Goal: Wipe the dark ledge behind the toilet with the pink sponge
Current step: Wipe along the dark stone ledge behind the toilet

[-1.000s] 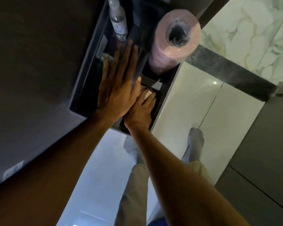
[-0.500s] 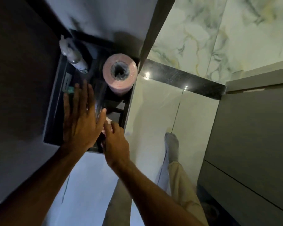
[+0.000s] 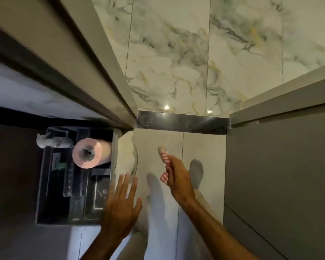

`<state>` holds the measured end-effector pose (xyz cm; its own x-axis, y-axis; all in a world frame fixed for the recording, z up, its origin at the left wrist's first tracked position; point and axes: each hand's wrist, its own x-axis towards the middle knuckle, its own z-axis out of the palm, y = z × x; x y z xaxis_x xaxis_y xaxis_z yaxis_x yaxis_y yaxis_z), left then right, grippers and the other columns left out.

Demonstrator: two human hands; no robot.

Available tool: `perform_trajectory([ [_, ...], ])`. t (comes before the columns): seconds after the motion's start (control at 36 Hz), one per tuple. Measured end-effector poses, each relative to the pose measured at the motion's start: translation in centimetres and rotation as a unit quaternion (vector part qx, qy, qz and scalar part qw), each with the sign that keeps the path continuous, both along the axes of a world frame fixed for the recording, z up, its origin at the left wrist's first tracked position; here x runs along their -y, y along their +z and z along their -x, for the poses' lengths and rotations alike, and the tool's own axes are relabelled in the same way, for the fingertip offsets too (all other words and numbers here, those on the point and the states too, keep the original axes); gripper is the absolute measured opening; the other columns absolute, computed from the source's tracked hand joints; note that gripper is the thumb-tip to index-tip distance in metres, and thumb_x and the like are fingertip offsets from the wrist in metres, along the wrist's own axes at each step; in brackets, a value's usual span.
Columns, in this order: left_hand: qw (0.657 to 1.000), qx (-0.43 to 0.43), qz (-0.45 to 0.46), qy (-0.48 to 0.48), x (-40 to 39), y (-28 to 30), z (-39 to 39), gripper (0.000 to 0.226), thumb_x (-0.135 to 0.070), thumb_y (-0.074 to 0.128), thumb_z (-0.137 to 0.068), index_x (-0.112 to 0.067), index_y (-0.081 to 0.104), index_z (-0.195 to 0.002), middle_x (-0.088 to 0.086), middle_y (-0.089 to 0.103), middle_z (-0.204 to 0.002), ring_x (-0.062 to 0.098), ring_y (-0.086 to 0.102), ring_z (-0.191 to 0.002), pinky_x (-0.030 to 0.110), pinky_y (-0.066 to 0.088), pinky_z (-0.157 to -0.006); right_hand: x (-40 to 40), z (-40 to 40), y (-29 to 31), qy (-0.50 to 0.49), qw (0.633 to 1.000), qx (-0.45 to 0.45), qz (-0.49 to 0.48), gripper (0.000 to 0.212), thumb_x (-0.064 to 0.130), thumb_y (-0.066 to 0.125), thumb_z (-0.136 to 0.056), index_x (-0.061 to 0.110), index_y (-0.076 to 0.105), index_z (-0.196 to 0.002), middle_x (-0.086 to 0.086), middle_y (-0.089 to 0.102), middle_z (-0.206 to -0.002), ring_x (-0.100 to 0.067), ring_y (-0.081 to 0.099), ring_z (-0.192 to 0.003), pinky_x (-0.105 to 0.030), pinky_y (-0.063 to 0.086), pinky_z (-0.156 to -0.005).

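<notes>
Inside drawer [image 3: 45, 184]: pink roll [image 3: 91, 152], bottle [image 3: 54, 142].

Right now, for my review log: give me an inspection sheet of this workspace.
Surface: pale tiled floor, dark strip at the marble wall's foot.
Job's things: pink striped sponge in right hand, held above the floor.
Clutter: open drawer holding pink roll and white spray bottle.
Grippers: left hand open, empty, by the drawer's edge.
Cables: nothing seen.
Surroundings: grey cabinet on the right; toilet not in view.
</notes>
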<state>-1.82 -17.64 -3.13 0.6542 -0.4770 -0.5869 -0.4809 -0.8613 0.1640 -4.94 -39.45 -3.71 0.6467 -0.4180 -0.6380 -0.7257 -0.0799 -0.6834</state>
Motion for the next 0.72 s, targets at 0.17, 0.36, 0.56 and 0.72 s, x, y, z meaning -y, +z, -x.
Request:
perform_trajectory([
  [0.17,0.998,-0.056,0.02,0.008,11.5,-7.0,-0.6,0.077,-0.055,0.016,-0.115,-0.01,0.075,-0.139,0.02,0.071,-0.145,0.043,0.07,-0.132,0.066,0.049,-0.113,7.2,-3.7,-5.8,-0.068,0.996,0.022,-0.046,0.037,0.007,0.053,-0.115,0.005,0.058,-0.152,-0.005,0.065,-0.145,-0.01,0.062,-0.128,0.0,0.049,-0.106],
  [0.36,0.997,-0.067,-0.016,0.028,17.1,-21.3,-4.2,0.092,-0.069,-0.011,-0.098,-0.025,0.009,-0.176,0.009,0.006,-0.184,0.03,0.003,-0.171,0.049,-0.006,-0.137,11.5,-8.2,-18.7,-0.06,0.994,0.026,-0.089,0.046,0.03,0.043,-0.121,0.025,0.044,-0.167,0.003,0.052,-0.169,-0.013,0.051,-0.149,0.016,0.036,-0.083],
  [0.56,0.997,0.048,-0.011,0.056,15.3,-38.7,-8.2,0.077,-0.059,0.015,-0.109,-0.016,0.025,-0.173,0.018,0.019,-0.18,0.04,0.021,-0.167,0.064,0.023,-0.134,10.9,-11.6,-34.2,-0.044,0.997,0.044,-0.033,0.057,0.046,0.037,-0.118,0.036,0.025,-0.173,0.012,0.033,-0.179,-0.003,0.034,-0.158,-0.012,0.027,-0.125],
  [0.72,0.988,0.132,0.012,0.078,12.9,-51.9,-8.6,0.071,-0.056,0.031,-0.113,-0.017,0.025,-0.173,0.017,0.016,-0.182,0.039,0.017,-0.168,0.068,0.026,-0.132,11.0,-13.3,-47.2,0.225,0.958,0.061,0.164,0.065,0.041,0.034,-0.12,0.027,0.008,-0.177,-0.001,0.007,-0.186,-0.024,0.01,-0.172,-0.047,0.017,-0.14],
])
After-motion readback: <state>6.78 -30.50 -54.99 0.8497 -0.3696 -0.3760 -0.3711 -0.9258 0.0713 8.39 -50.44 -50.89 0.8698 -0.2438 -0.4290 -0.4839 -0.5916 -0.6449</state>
